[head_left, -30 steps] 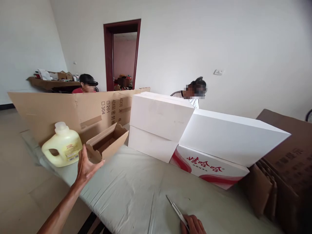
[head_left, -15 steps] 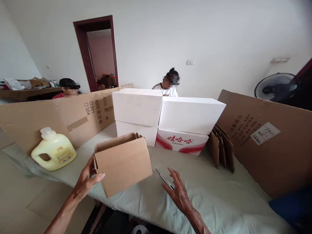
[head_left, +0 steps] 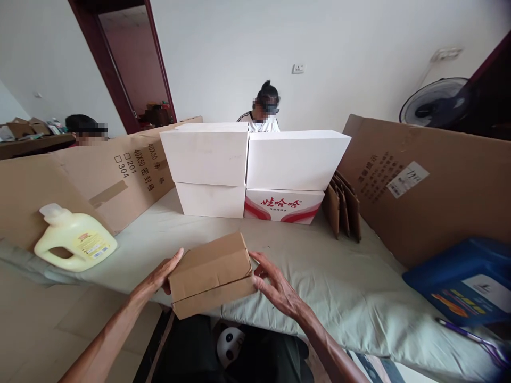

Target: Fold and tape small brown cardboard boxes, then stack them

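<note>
A small brown cardboard box (head_left: 211, 271) is held above the front edge of the cloth-covered table, tilted slightly, with a seam along its near side. My left hand (head_left: 165, 274) grips its left end, thumb on top. At the opposite end, my right hand (head_left: 275, 284) has its thumb and fingers closed against the box's right side. Beyond the box stand stacked white boxes (head_left: 203, 159) and a white and red printed box (head_left: 285, 206). The pale tool seen on the cloth earlier is out of sight now.
A yellow detergent jug (head_left: 77, 239) stands at left, a blue jug (head_left: 459, 282) and a purple-handled tool (head_left: 463, 330) at right. Large cardboard panels (head_left: 136, 175) flank the table. Folded cardboard pieces (head_left: 343, 205) lean by the white boxes. Two people (head_left: 261, 109) sit beyond.
The box has turned so its open top no longer shows, and it is lower. My right hand has moved left from the cloth to its right end. The view has shifted rightward and down.
</note>
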Demonstrator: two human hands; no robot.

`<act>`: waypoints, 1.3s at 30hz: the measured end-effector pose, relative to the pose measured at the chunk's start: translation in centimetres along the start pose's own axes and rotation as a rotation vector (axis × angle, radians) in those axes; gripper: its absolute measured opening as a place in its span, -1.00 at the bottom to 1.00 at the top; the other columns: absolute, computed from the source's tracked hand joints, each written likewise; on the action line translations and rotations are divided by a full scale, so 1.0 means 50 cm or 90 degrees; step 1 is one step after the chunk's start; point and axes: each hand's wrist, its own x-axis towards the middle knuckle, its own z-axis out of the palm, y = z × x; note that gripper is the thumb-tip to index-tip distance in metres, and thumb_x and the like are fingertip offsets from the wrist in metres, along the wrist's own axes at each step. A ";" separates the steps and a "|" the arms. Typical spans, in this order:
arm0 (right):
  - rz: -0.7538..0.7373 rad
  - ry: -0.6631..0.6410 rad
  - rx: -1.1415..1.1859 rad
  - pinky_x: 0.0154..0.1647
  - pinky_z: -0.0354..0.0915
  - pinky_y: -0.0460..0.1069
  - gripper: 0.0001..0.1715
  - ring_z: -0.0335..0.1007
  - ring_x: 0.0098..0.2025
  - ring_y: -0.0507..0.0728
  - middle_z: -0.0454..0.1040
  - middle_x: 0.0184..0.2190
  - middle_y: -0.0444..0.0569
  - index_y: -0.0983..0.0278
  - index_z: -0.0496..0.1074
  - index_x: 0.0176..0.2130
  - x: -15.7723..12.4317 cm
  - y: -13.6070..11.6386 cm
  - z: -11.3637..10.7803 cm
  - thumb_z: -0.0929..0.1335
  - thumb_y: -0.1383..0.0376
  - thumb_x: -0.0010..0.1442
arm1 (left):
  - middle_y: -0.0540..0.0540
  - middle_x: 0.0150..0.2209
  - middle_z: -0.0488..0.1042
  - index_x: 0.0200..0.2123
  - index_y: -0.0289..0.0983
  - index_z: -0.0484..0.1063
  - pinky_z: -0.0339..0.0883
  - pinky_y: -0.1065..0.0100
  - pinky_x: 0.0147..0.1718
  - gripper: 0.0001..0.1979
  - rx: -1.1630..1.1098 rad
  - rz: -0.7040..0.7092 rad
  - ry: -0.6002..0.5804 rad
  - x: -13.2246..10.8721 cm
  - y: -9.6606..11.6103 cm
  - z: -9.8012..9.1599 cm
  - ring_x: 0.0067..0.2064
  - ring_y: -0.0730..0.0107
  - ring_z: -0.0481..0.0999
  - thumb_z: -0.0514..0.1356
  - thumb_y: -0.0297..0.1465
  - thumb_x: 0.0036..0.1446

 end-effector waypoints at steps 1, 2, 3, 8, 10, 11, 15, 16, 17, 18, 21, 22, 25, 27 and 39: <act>0.026 0.019 0.019 -0.03 0.55 0.10 -0.14 0.55 -0.10 0.16 0.51 0.27 0.15 0.15 0.43 0.42 0.013 -0.002 0.002 0.34 -0.29 0.43 | -0.09 -0.50 0.59 0.08 -0.28 0.68 0.40 0.23 -0.55 -0.06 0.009 0.006 0.003 0.002 0.000 0.006 -0.45 0.02 0.63 0.12 0.43 0.16; 0.052 0.041 0.037 -0.08 0.56 0.08 -0.13 0.55 -0.11 0.16 0.54 0.22 0.14 0.19 0.47 0.38 0.027 -0.004 0.003 0.33 -0.31 0.41 | -0.08 -0.50 0.57 0.16 -0.31 0.64 0.38 0.24 -0.56 0.00 0.012 0.009 0.008 0.003 0.000 0.010 -0.48 0.06 0.60 0.09 0.45 0.16; 0.076 0.063 0.056 -0.14 0.56 0.07 -0.11 0.56 -0.13 0.16 0.56 0.19 0.14 0.21 0.50 0.34 0.041 -0.006 0.004 0.32 -0.34 0.39 | -0.08 -0.47 0.57 0.26 -0.32 0.57 0.39 0.24 -0.55 0.06 0.006 0.014 0.015 0.003 -0.001 0.012 -0.48 0.09 0.59 0.07 0.46 0.16; 0.196 0.128 0.135 -0.28 0.59 0.07 0.10 0.58 -0.36 0.13 0.63 -0.10 0.12 0.33 0.54 0.26 0.092 -0.004 0.001 0.30 -0.47 0.24 | -0.23 -0.12 0.67 0.61 -0.20 0.05 0.61 0.05 -0.19 0.40 -0.089 0.170 -0.028 -0.009 -0.025 -0.008 -0.13 -0.11 0.71 0.34 0.45 -0.11; 0.218 0.114 0.140 -0.28 0.60 0.07 0.10 0.59 -0.38 0.15 0.59 -0.31 0.04 0.38 0.54 0.23 0.103 0.001 0.002 0.25 -0.46 0.27 | -0.32 0.15 0.60 0.61 -0.13 0.04 0.62 0.00 -0.06 0.47 -0.019 0.241 -0.035 -0.017 -0.035 -0.016 0.11 -0.24 0.65 0.56 0.25 -0.27; 0.220 0.103 0.137 -0.27 0.61 0.07 0.08 0.61 -0.37 0.16 0.56 -0.37 0.00 0.38 0.55 0.22 0.107 0.004 0.004 0.24 -0.45 0.29 | -0.33 0.27 0.52 0.60 -0.09 0.06 0.61 -0.03 0.02 0.45 0.040 0.266 -0.009 -0.020 -0.037 -0.017 0.22 -0.28 0.59 0.63 0.10 -0.30; 0.208 0.068 0.082 -0.27 0.58 0.05 -0.02 0.60 -0.34 0.15 0.56 -0.36 0.00 0.32 0.60 0.10 0.117 0.022 0.005 0.18 -0.41 0.37 | -0.34 0.53 0.19 0.56 -0.07 0.10 0.47 -0.16 0.31 0.28 0.155 0.336 0.108 -0.019 -0.031 -0.009 0.51 -0.31 0.28 0.60 -0.22 -0.20; 0.200 0.065 0.055 -0.26 0.57 0.04 -0.04 0.60 -0.32 0.15 0.58 -0.30 0.02 0.31 0.60 0.07 0.116 0.030 0.002 0.15 -0.40 0.39 | -0.35 0.55 0.16 0.57 -0.08 0.07 0.42 -0.17 0.36 0.26 0.144 0.341 0.105 -0.016 -0.028 -0.007 0.54 -0.29 0.25 0.58 -0.23 -0.16; 0.191 0.068 0.019 -0.24 0.55 0.04 -0.07 0.59 -0.28 0.15 0.60 -0.24 0.05 0.29 0.60 0.02 0.112 0.038 -0.002 0.14 -0.38 0.42 | -0.35 0.55 0.17 0.58 -0.09 0.03 0.38 -0.17 0.40 0.26 0.131 0.339 0.098 -0.013 -0.025 -0.005 0.55 -0.27 0.24 0.57 -0.23 -0.13; 0.182 0.076 -0.023 -0.20 0.54 0.04 -0.12 0.58 -0.22 0.16 0.60 -0.17 0.07 0.27 0.60 -0.02 0.105 0.049 -0.008 0.14 -0.36 0.44 | -0.36 0.54 0.19 0.59 -0.10 0.00 0.36 -0.18 0.42 0.26 0.120 0.335 0.090 -0.010 -0.024 -0.004 0.54 -0.25 0.27 0.55 -0.24 -0.11; 0.171 0.119 -0.172 -0.02 0.45 0.10 -0.39 0.48 -0.02 0.26 0.57 -0.08 0.14 0.23 0.53 -0.15 0.070 0.087 -0.019 0.31 -0.24 0.41 | -0.36 0.52 0.23 0.60 -0.11 -0.04 0.35 -0.17 0.43 0.28 0.107 0.329 0.084 -0.006 -0.024 -0.002 0.51 -0.23 0.31 0.54 -0.26 -0.12; 0.173 0.130 -0.218 0.02 0.41 0.12 -0.50 0.44 0.01 0.29 0.56 -0.10 0.16 0.22 0.49 -0.20 0.056 0.100 -0.019 0.38 -0.16 0.36 | -0.36 0.52 0.23 0.60 -0.11 -0.04 0.37 -0.16 0.42 0.28 0.104 0.330 0.087 -0.006 -0.025 -0.001 0.51 -0.23 0.31 0.53 -0.27 -0.12; 0.191 0.138 -0.314 0.01 0.33 0.13 -0.71 0.39 -0.04 0.30 0.53 -0.18 0.16 0.18 0.35 -0.34 0.023 0.136 -0.008 0.43 0.08 0.29 | -0.37 0.51 0.24 0.58 -0.14 -0.01 0.39 -0.15 0.41 0.25 0.096 0.336 0.091 -0.009 -0.026 0.003 0.51 -0.24 0.31 0.52 -0.29 -0.11; 0.200 0.145 -0.351 -0.05 0.30 0.10 -0.76 0.37 -0.12 0.26 0.51 -0.25 0.12 0.16 0.27 -0.39 0.013 0.153 -0.002 0.38 0.20 0.29 | -0.37 0.51 0.26 0.57 -0.14 0.02 0.40 -0.16 0.40 0.23 0.096 0.338 0.091 -0.012 -0.022 0.007 0.50 -0.25 0.33 0.52 -0.30 -0.11; 0.085 0.156 -0.310 -0.35 0.22 -0.02 -0.41 0.30 -0.37 0.10 0.40 -0.41 -0.13 0.19 0.44 -0.16 0.072 -0.050 -0.125 0.17 -0.18 0.56 | -0.29 0.49 0.29 0.56 -0.07 0.08 0.54 -0.06 0.29 0.21 0.140 0.399 0.054 -0.025 0.021 0.038 0.37 -0.21 0.50 0.51 -0.39 -0.14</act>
